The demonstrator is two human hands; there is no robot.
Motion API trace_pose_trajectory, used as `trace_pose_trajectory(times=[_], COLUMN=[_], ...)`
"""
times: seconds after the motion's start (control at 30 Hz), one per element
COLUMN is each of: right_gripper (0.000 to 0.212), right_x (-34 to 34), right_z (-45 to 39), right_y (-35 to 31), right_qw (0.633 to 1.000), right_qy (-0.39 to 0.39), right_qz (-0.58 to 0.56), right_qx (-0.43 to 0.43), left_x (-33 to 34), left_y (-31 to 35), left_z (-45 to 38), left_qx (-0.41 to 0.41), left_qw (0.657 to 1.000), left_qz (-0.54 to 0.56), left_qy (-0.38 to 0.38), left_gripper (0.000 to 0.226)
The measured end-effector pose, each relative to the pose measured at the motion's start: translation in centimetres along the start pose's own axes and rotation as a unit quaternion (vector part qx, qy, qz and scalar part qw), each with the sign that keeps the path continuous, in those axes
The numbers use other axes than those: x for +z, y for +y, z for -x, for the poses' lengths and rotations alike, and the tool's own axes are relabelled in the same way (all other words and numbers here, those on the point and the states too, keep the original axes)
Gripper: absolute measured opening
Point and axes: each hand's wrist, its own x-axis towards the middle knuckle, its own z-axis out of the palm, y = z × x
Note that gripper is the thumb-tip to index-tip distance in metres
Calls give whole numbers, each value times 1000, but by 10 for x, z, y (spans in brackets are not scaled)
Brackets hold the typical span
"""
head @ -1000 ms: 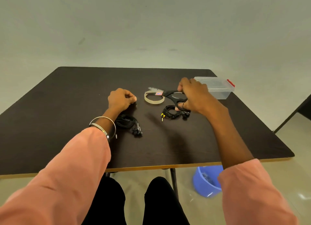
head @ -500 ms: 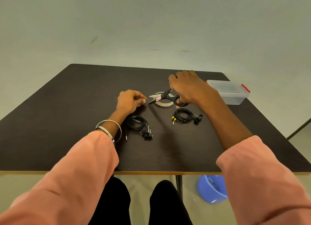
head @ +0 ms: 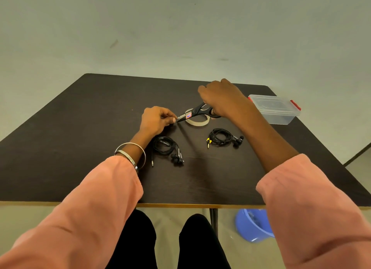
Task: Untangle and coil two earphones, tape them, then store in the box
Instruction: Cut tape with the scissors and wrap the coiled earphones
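A dark brown table (head: 80, 148) with a pale wood edge carried everything. Taking its middle as the clock's centre, a tan tape roll (head: 197, 123) lay flat at about one o'clock. A coiled black earphone (head: 223, 138) with a yellow band near its plug lay at about three o'clock. A second coiled black earphone (head: 166, 149) lay near the centre, at about six o'clock, its plug pointing toward the near edge. A clear plastic box (head: 276, 112) with red clasps and its lid on sat at about two o'clock, close to the far right corner.
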Motion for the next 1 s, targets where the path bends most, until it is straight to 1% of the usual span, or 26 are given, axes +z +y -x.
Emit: trace_pose_trajectory(times=[0.13,0.27,0.37,0.47,0.5,0.63,0.77,0.87,0.93,1.0], right_gripper=[28,30,42,66,69,69,79,80,76,68], right_x=[6,9,12,19,21,26,29,32,35,43], right_z=[-1,0,4,7,7,6,7,15,26,43], right_y=[-1,2,7,8,7,10,23,33,38,43], right_qw=[1000,1000,1000,998,997,994,988,967,937,897], right_qy=[15,7,-1,-26,-34,-41,-31,-36,-43,-44], right_qz=[-12,7,-12,-39,-50,-87,-104,-181,-256,-340], right_qx=[17,12,18,34,37,59,107,178,232,279], left_x=[0,2,4,5,4,4,1,-2,-5,-8], left_y=[-1,-4,-6,-5,-4,-3,-2,1,4,10], left_z=[0,-2,-5,-5,-5,-5,-5,-4,-4,-3], left_qx=[0,-11,-31,-57,-66,-96,-139,-164,-171,-167], left_qw=[1000,1000,999,993,991,982,967,958,955,956], left_qz=[0,15,42,106,118,161,213,234,241,237], left_qy=[0,5,4,6,9,8,1,-19,-29,-34], left_gripper=[14,12,8,7,8,10,8,11,12,15])
